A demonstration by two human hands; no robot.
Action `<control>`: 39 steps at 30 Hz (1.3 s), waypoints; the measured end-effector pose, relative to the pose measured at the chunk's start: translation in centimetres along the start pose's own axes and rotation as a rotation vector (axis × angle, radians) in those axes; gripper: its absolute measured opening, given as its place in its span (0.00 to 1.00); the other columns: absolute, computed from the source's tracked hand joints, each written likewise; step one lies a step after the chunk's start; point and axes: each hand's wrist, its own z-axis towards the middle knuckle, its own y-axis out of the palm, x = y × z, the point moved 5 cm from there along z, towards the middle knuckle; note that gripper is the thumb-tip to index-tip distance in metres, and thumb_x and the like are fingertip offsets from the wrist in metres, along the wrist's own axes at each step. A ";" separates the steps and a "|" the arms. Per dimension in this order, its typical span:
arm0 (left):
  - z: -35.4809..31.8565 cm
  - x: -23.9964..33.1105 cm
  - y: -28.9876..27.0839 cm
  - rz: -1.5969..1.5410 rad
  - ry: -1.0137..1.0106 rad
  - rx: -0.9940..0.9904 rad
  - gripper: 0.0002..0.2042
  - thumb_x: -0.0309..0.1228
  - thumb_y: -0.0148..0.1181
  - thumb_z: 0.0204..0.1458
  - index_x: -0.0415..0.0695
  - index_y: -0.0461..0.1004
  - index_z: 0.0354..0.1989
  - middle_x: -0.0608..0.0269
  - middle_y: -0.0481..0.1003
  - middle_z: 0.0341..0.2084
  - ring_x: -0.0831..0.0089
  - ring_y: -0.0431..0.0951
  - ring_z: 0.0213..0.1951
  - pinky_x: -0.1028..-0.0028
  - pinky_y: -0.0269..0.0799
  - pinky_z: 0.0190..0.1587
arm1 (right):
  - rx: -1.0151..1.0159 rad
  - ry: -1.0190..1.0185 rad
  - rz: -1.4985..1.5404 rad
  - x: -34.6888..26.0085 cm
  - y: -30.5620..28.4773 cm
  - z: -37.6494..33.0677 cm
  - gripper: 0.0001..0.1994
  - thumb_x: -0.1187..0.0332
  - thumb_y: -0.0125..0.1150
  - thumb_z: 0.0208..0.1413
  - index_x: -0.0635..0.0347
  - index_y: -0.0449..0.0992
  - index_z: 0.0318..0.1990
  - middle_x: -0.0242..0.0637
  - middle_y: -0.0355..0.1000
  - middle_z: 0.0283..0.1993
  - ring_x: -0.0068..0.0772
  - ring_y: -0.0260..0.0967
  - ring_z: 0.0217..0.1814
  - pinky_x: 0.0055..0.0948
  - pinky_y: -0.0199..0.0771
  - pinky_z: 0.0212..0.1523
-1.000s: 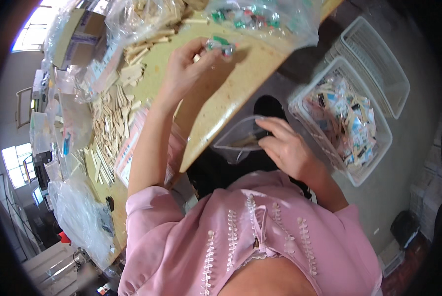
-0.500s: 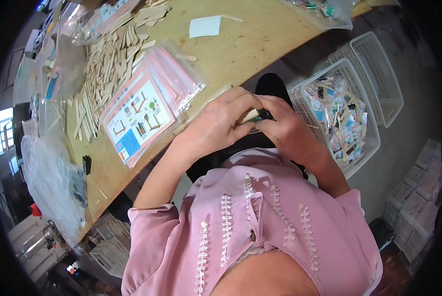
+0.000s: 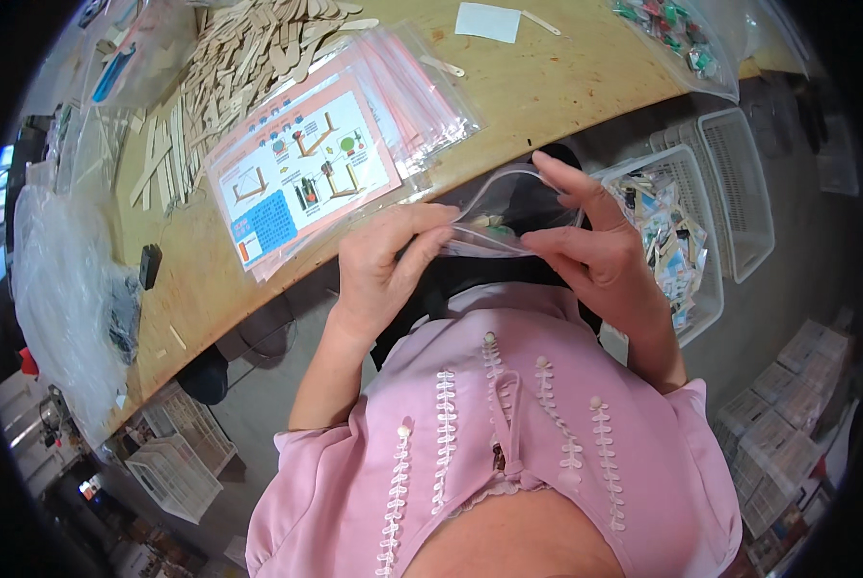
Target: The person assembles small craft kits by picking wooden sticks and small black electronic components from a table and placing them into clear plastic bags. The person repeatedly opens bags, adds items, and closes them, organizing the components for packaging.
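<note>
Over my lap, just off the table's edge, a clear zip bag (image 3: 489, 247) is stretched with its mouth parted. My left hand (image 3: 385, 262) pinches the bag's left corner between thumb and fingers. On the opposite side my right hand (image 3: 607, 249) has its fingers spread against the two lips, holding them apart. Some small pieces, one greenish, show inside the bag, too blurred to name. Nearest to my left hand lies a stack of clear bags with pink-edged instruction cards (image 3: 301, 173), fanned on the table.
A pile of wooden sticks (image 3: 248, 58) covers the far left of the wooden table (image 3: 547, 87). A white card (image 3: 487, 22) lies farther back. To my right stands a white basket (image 3: 709, 289) of filled packets. Crumpled clear plastic (image 3: 65, 308) hangs over the left edge.
My hands were close together around a pale stick and a dark piece. Now they are farther apart, with the zip bag's mouth spread between them. The view has shifted a little.
</note>
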 end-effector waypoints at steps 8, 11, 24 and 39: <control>-2.9 -1.9 -1.1 -0.576 -0.147 0.275 0.10 0.27 0.54 0.68 0.32 0.78 0.40 0.58 0.81 0.36 0.75 0.78 0.39 0.75 0.72 0.43 | 0.090 0.477 0.745 1.7 1.5 -0.8 0.07 0.80 0.62 0.63 0.65 0.80 0.47 0.32 0.79 0.49 0.23 0.77 0.52 0.26 0.76 0.56; -3.5 -2.2 -1.1 -0.729 -0.159 0.337 0.12 0.32 0.54 0.69 0.34 0.78 0.42 0.58 0.80 0.36 0.75 0.79 0.38 0.76 0.72 0.43 | 0.113 0.514 0.875 1.9 1.8 -0.9 0.07 0.80 0.61 0.64 0.64 0.79 0.47 0.34 0.79 0.49 0.24 0.77 0.52 0.25 0.75 0.57; -4.5 -2.9 -2.0 -0.375 -0.258 0.295 0.08 0.28 0.58 0.67 0.35 0.80 0.41 0.63 0.81 0.33 0.80 0.77 0.33 0.80 0.71 0.38 | 0.152 0.424 1.004 2.3 3.0 -2.1 0.04 0.77 0.61 0.67 0.64 0.79 0.45 0.33 0.79 0.40 0.24 0.78 0.47 0.23 0.76 0.45; 2.2 2.6 5.2 0.078 0.158 -0.037 0.04 0.20 0.66 0.47 0.40 0.78 0.31 0.60 0.77 0.25 0.63 0.78 0.30 0.69 0.72 0.34 | 0.230 0.111 -0.004 1.3 3.5 -2.7 0.08 0.79 0.65 0.56 0.61 0.79 0.43 0.42 0.79 0.33 0.41 0.81 0.33 0.31 0.77 0.32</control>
